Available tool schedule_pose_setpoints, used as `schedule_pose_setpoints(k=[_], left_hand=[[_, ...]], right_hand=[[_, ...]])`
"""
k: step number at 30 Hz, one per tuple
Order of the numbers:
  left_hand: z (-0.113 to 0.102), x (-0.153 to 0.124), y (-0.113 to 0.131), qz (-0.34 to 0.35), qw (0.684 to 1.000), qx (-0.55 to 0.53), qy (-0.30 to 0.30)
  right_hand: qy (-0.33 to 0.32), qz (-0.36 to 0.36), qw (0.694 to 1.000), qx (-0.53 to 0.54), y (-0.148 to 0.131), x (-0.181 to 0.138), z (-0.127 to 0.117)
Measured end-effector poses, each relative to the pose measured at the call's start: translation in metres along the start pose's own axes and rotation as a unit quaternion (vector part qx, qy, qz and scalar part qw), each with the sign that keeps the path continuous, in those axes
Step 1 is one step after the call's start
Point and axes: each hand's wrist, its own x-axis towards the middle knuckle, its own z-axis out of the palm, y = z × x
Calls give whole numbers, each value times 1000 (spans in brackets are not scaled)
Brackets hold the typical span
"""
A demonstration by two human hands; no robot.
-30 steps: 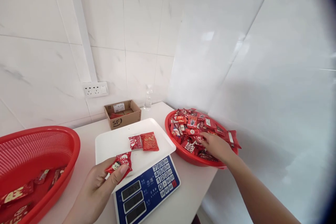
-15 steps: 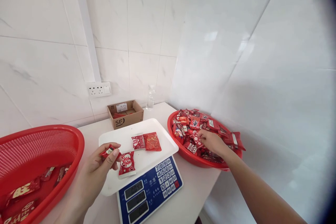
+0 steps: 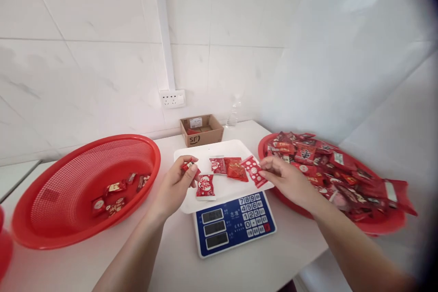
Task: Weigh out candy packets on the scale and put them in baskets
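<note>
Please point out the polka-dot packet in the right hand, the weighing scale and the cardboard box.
Polka-dot packet [image 3: 253, 172]: head view, middle of its dotted face.
Weighing scale [image 3: 235, 222]: head view, on its blue front panel.
Cardboard box [image 3: 208, 137]: head view, on its front wall.

Bright, even white light fills the view, washing the back wall [image 3: 239, 18] nearly flat. A slanting streak of glare sits high on the right wall [image 3: 328, 68], which greys softly lower down. Shadows on the table [image 3: 246, 267] are faint. The bottle [image 3: 233, 115] almost dissolves into the pale background. Digits on the scale [image 3: 237, 224] look dim, hard to read. Wide-angle distortion stretches the right basket [image 3: 390, 226]; its outer side and the right forearm [image 3: 352, 242] blur. A dark, blue-fringed curve cuts the right edge
</note>
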Motion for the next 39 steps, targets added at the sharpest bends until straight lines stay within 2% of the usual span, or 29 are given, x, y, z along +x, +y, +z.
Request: schedule_pose_setpoints(k=[2, 4, 7, 10, 13, 15, 17, 20, 23, 27, 30, 34, 39], left_hand=[[-1, -2, 0, 6, 1000, 11, 2], [-3, -4, -1, 13, 1000, 24, 6], [-5, -5, -1, 16, 999, 43, 13], [-7, -3, 0, 23, 998, 44, 24], [-8, -2, 0, 39, 998, 31, 39], [-8, -2, 0, 50, 997, 30, 50], [-6, -2, -1, 53, 997, 36, 53], [-2, -3, -4, 41, 997, 58, 42], [6, -2, -11, 26, 991, 128, 14], [19, 0, -16, 9, 971, 235, -46], [30, 4, -16, 17, 954, 291, -67], [36, 14, -13, 14, 931, 364, -22], [30, 16, -12, 13, 930, 366, 27]], right_hand=[[-24, -33, 999, -5, -11, 1, 23], [-10, -66, 997, -47, -17, 0, 37], [39, -74, 990, -113, -15, -7, 34], [85, -9, 985, -150, 0, -20, 11], [107, 90, 973, -184, 21, -35, -11], [112, 156, 959, -209, 33, -43, -18], [117, 190, 948, -228, 40, -48, -19], [103, 189, 949, -230, 41, -48, -15], [70, 171, 952, -243, 37, -45, -13], [60, 154, 952, -259, 39, -47, -14], [62, 132, 957, -251, 43, -50, -16], [62, 121, 960, -243, 47, -51, -17], [52, 119, 958, -255, 49, -52, -18]])
